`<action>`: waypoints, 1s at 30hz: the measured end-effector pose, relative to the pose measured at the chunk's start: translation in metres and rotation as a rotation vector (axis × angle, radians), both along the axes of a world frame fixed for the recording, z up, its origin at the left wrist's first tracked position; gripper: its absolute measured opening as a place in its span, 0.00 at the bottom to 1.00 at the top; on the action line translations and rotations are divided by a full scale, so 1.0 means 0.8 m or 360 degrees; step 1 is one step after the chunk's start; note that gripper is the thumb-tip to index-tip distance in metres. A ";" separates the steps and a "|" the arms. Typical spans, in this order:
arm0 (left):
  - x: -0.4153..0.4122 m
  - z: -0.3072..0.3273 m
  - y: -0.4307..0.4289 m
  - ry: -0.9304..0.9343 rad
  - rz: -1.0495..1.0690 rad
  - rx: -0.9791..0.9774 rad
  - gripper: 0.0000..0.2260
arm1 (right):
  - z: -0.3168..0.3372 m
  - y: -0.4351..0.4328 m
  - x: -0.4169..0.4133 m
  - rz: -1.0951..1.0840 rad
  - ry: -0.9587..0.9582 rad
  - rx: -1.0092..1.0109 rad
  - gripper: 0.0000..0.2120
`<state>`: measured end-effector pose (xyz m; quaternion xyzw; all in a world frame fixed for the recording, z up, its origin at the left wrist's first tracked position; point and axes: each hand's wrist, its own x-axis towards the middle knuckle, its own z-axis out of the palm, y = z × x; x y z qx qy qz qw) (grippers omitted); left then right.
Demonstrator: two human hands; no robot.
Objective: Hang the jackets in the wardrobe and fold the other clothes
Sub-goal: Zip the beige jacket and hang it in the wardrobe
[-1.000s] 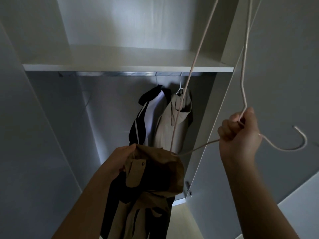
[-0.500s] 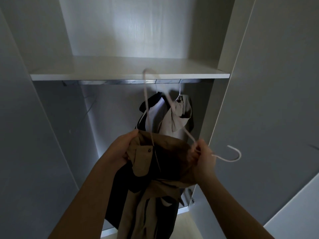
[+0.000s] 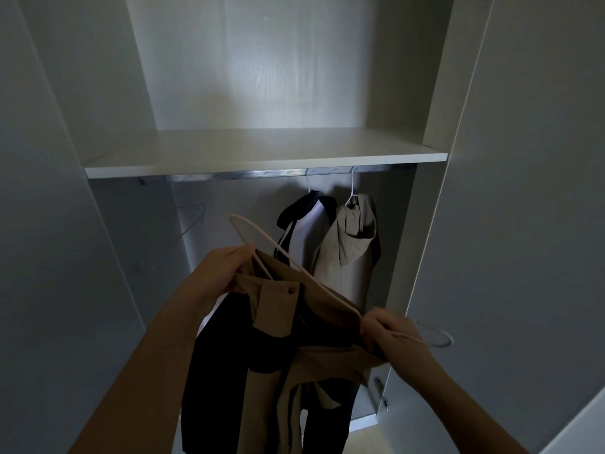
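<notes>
We find left hand (image 3: pixel 226 270) gripping jacket (image 3: pixel 278 312) collar — held open, we judge, for entry | right hand (image 3: pixel 389 335) pinching hanger (image 3: pixel 304 275) neck to steer it in.

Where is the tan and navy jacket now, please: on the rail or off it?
Off it. The left hand grips the jacket and the right hand the white hanger, below the rail; its hook catches nothing.

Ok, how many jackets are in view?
3: a navy-and-white jacket and a beige hooded jacket hang on the rail; the left hand holds a tan jacket, the right hand its hanger. Others may be hidden.
</notes>
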<state>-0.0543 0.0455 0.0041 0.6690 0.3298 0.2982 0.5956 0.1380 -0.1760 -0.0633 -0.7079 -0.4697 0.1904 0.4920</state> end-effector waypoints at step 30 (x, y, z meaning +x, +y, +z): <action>-0.016 -0.003 0.061 0.0924 -0.0700 0.0284 0.21 | 0.009 0.008 0.017 0.0399 -0.0681 0.0316 0.06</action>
